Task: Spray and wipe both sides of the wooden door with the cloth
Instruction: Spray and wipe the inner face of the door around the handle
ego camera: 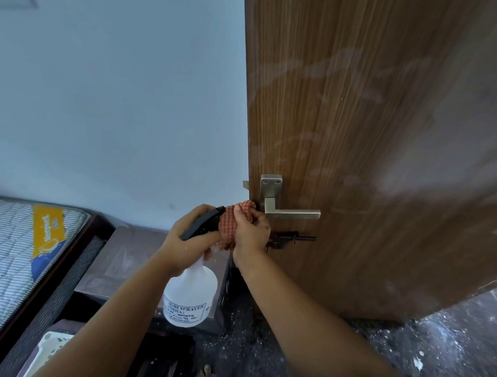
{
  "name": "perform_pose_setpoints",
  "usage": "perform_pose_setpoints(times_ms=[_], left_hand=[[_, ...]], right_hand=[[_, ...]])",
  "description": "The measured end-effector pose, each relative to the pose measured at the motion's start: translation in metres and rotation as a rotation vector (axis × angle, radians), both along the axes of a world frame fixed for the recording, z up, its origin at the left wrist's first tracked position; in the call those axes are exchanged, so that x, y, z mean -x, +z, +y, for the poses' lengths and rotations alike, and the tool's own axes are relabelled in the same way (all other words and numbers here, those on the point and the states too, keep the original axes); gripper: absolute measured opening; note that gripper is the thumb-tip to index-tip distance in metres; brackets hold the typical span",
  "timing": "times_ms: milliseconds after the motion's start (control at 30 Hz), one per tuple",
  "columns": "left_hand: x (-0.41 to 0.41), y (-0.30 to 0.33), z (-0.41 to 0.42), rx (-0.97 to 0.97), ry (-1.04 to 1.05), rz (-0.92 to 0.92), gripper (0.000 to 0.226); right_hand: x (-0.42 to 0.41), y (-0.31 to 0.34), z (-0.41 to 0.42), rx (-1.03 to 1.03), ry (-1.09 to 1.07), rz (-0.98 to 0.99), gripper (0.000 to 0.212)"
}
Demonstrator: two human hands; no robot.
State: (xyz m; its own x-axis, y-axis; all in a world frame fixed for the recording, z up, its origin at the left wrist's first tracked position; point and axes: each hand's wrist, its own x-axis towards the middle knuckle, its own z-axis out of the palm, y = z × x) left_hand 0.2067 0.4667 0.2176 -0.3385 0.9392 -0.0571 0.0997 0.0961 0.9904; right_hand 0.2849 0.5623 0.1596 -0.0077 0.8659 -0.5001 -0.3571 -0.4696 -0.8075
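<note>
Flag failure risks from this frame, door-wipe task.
1. The cloth is bunched in the right hand at the door edge by the handle; it may snag there or on the bolt.
2. The left hand points the spray bottle at the cloth; a squeeze probably soaks that, not wood.

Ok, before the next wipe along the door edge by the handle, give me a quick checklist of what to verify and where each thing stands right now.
1. Cloth gripped by right hand: ok.
2. Cloth at the wooden door edge, just left of the lever handle: ok; actual contact cannot tell.
3. Spray bottle held firmly by left hand around the neck under the black trigger head: ok.
4. Nozzle aimed at the door: cannot tell, the cloth covers its tip.
5. Dark latch bolt below the handle clear of the cloth: ok.
6. Door face clean: not ok, pale smears show.
</note>
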Motion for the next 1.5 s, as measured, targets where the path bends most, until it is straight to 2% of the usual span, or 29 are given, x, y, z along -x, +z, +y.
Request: perform_pose_setpoints(times_ms=[67, 267, 367, 500, 633, 833, 933, 967, 1033, 1100, 1233, 1333, 1433, 1500], left_hand=[[0.008, 0.003, -0.003, 0.002, 0.005, 0.017, 0.031], [0.019, -0.008, -0.002, 0.054, -0.063, 0.048, 0.03], [0.027, -0.016, -0.001, 0.056, -0.089, 0.03, 0.031], [0.052, -0.021, -0.006, 0.081, -0.151, 0.022, 0.029], [0.075, -0.023, -0.012, 0.085, -0.169, 0.047, 0.027], [0.09, -0.021, -0.011, 0.087, -0.234, 0.055, 0.029], [0.089, -0.02, -0.009, 0.052, -0.261, 0.031, 0.032], [0.09, -0.019, -0.008, 0.042, -0.273, 0.021, 0.032], [0.091, -0.015, -0.006, 0.021, -0.284, 0.026, 0.033], [0.092, -0.01, -0.008, -0.002, -0.301, 0.044, 0.028], [0.101, -0.005, -0.014, -0.024, -0.32, 0.054, 0.028], [0.105, -0.01, -0.013, -0.011, -0.315, 0.058, 0.03], [0.103, -0.016, -0.013, -0.005, -0.326, 0.079, 0.032], [0.101, -0.016, -0.015, -0.001, -0.338, 0.06, 0.037]], right_hand=[[-0.017, -0.007, -0.008, 0.025, 0.015, -0.004, 0.024], [-0.049, -0.006, -0.009, -0.031, -0.172, 0.029, 0.037], [-0.044, 0.007, 0.002, -0.074, -0.249, 0.098, 0.038], [-0.026, -0.001, -0.003, -0.132, -0.266, -0.044, 0.044], [-0.005, 0.005, -0.005, -0.107, -0.352, 0.036, 0.037], [0.017, 0.023, -0.007, 0.033, -0.387, 0.131, 0.041], [0.027, 0.035, -0.013, 0.022, -0.267, 0.154, 0.042], [0.03, 0.038, -0.016, -0.041, -0.175, 0.121, 0.04], [0.034, 0.035, -0.015, -0.166, -0.021, -0.075, 0.032], [0.031, 0.034, -0.02, -0.145, -0.049, -0.211, 0.024], [0.009, 0.011, -0.045, -0.171, -0.235, -0.3, 0.024], [0.002, -0.002, -0.058, -0.147, -0.379, -0.24, 0.022], [0.012, 0.005, -0.048, -0.151, -0.391, -0.25, 0.027], [0.02, 0.012, -0.036, -0.111, -0.431, -0.185, 0.021]])
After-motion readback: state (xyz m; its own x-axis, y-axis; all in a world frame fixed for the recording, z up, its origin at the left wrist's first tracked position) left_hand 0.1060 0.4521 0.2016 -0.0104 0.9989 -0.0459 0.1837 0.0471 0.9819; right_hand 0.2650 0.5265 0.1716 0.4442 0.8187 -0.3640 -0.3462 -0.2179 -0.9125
